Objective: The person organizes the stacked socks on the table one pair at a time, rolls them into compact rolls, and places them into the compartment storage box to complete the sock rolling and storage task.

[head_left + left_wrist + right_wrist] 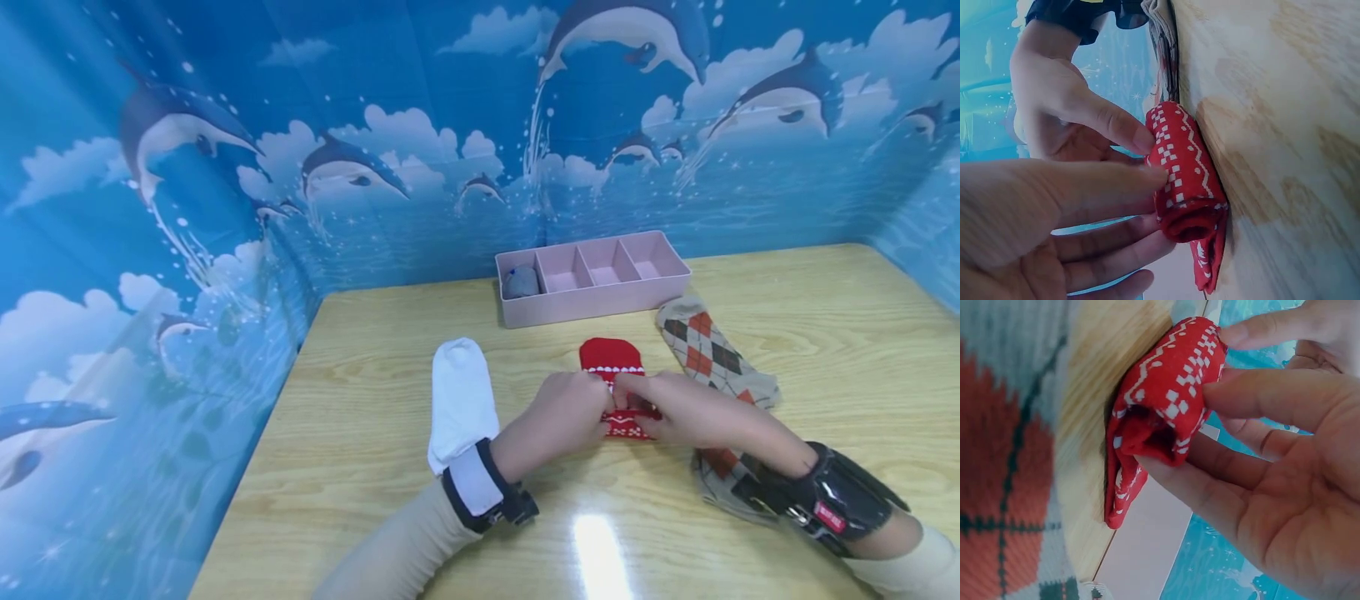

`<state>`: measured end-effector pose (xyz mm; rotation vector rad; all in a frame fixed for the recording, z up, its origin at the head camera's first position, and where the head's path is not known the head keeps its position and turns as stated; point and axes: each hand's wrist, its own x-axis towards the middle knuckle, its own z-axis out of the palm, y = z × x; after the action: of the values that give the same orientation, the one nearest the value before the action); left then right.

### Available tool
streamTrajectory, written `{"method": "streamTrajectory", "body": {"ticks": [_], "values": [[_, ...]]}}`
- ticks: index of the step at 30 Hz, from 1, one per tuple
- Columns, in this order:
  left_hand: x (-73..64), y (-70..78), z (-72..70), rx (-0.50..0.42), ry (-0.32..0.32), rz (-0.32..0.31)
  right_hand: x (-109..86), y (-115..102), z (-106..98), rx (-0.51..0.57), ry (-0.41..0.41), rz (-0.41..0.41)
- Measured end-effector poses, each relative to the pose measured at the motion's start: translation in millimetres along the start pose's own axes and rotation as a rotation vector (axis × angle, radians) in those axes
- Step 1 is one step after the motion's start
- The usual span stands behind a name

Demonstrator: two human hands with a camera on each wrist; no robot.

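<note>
on the wood-grained table (pixel 375 383) we find the red sock (pixel 611 354) near of the pink tray (pixel 592 306), with the white sock (pixel 461 392) to its left and the argyle sock (pixel 697 333) to its right. the left hand (pixel 570 404) and the right hand (pixel 678 408) both pinch the red sock between thumb and fingers. we judge the rolling partly done: the near portion forms a cylinder, while the far end lies flat. one grey bundle (pixel 521 282) sits in the leftmost of four compartments; the white and argyle socks, stretched out flat, seem left to roll. we note soft knit with white zigzags and checks, a spiral, hollow roll end, diamond patterning at right, and smooth, straight-walled, apparently plastic sides on the tray.
</note>
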<state>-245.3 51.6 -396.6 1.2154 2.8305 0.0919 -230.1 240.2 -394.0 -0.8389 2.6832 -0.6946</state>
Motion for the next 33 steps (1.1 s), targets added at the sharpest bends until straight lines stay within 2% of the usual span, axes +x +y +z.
{"method": "streamTrajectory", "body": {"ticks": [4,8,16,23,25,33], "values": [[0.8,-0.4,7.2,0.011,-0.026,0.026,-1.6,0,0,0.0,0.006,-0.04],[1.4,-1.2,14.0,0.005,-0.022,0.047,-2.9,4,1,0.007,0.01,-0.067],[0.6,-0.7,13.9,-0.006,-0.039,0.036,-2.0,5,0,0.023,0.021,-0.074],[1.7,-1.3,12.4,-0.027,-0.06,0.014,-2.3,-8,0,-0.073,0.106,-0.028],[1.8,-1.9,12.6,-0.039,-0.067,0.005,-3.3,-12,1,-0.112,0.111,-0.009],[1.3,-3.4,12.0,-0.105,-0.09,-0.04,-6.8,-20,5,-0.21,0.115,-0.016]]}}
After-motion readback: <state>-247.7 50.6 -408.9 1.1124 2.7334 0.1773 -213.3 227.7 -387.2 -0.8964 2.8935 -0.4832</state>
